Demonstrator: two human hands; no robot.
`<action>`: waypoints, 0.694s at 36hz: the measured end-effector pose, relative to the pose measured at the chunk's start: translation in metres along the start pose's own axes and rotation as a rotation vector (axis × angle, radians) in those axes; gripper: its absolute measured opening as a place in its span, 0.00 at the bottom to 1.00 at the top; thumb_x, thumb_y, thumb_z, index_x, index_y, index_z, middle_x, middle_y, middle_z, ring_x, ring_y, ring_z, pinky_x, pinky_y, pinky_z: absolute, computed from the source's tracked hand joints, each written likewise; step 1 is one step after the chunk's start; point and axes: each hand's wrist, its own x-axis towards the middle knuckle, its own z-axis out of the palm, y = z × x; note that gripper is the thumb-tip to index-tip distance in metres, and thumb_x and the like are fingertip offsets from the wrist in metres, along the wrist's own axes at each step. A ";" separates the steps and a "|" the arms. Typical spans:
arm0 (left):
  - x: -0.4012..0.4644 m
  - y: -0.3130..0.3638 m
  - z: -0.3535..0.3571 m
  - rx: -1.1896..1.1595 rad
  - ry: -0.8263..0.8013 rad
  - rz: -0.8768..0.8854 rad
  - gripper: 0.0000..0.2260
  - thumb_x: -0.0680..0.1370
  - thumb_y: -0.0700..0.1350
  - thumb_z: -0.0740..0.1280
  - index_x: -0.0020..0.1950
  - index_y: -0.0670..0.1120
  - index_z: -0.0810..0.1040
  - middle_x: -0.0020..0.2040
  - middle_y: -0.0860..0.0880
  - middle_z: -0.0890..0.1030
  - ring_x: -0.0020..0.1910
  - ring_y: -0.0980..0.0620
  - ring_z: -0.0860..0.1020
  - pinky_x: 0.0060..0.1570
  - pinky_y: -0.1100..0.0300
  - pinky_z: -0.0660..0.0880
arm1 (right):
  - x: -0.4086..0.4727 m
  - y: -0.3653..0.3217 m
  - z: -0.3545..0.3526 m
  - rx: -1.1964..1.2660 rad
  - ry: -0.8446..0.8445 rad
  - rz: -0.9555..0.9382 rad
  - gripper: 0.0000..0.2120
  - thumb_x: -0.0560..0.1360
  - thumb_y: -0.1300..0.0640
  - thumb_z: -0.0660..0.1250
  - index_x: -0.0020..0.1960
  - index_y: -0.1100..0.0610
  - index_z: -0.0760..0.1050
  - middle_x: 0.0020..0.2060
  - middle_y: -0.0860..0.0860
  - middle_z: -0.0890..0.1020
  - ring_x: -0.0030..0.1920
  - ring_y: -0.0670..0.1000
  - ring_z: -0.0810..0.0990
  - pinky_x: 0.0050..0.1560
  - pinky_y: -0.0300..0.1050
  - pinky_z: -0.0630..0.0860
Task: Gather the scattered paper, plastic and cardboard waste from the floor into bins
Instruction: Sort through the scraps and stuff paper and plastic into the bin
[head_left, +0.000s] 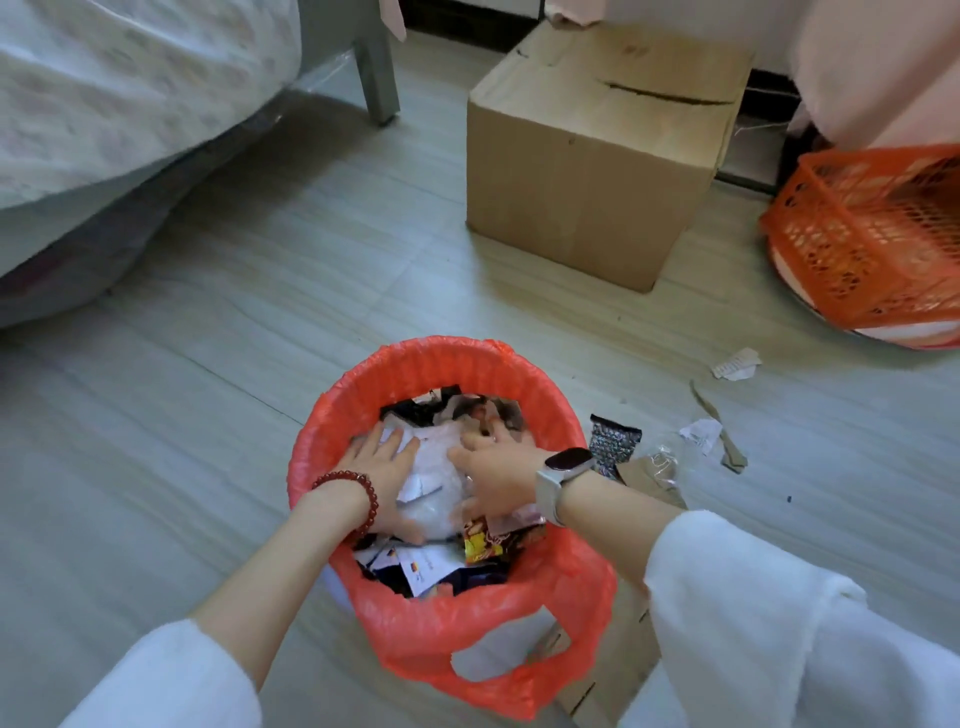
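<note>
Both hands are down inside the bin (311, 457), which is lined with a red bag (441, 613). Left hand (382, 467) lies flat, fingers spread straight, palm pressing on a white plastic wad (436, 483) at the top of the pile. Right hand (493, 467) is just beside it, fingers also spread and laid over the same wad and the clear film next to it; neither hand curls round anything. Beaded bracelet (353, 486) on the left wrist, watch (566, 465) on the right.

Under the hands: paper scraps, dark wrappers, and a yellow snack packet (480, 543) just below the right palm.

Right of the right hand, outside the bin on the floor (208, 415): a dark foil pouch (613, 441), a cardboard piece (644, 478) with clear film on it, and farther off, torn paper bits (735, 362).

Beyond the hands stands a closed cardboard box (587, 171); an orange basket (872, 239) lies tilted far right. Bed (119, 93) is far left.
</note>
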 end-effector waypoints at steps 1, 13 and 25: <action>-0.006 -0.001 -0.008 -0.030 -0.010 0.011 0.49 0.69 0.63 0.67 0.75 0.45 0.40 0.76 0.44 0.40 0.74 0.41 0.38 0.74 0.48 0.44 | -0.008 -0.001 -0.011 0.000 0.012 -0.025 0.29 0.74 0.43 0.62 0.70 0.54 0.59 0.73 0.55 0.56 0.73 0.67 0.41 0.68 0.70 0.46; -0.041 0.013 -0.104 -0.433 0.497 0.017 0.17 0.76 0.39 0.58 0.64 0.48 0.72 0.66 0.47 0.71 0.63 0.46 0.71 0.61 0.55 0.69 | -0.103 0.045 -0.092 0.298 0.390 -0.131 0.18 0.75 0.64 0.59 0.64 0.58 0.73 0.63 0.53 0.75 0.63 0.52 0.72 0.64 0.41 0.65; 0.054 0.243 -0.079 -0.589 0.376 0.224 0.15 0.78 0.45 0.58 0.64 0.48 0.71 0.65 0.46 0.70 0.64 0.46 0.70 0.62 0.52 0.68 | -0.110 0.227 0.020 0.430 0.310 0.293 0.14 0.77 0.61 0.58 0.59 0.57 0.76 0.56 0.54 0.80 0.56 0.54 0.77 0.58 0.43 0.71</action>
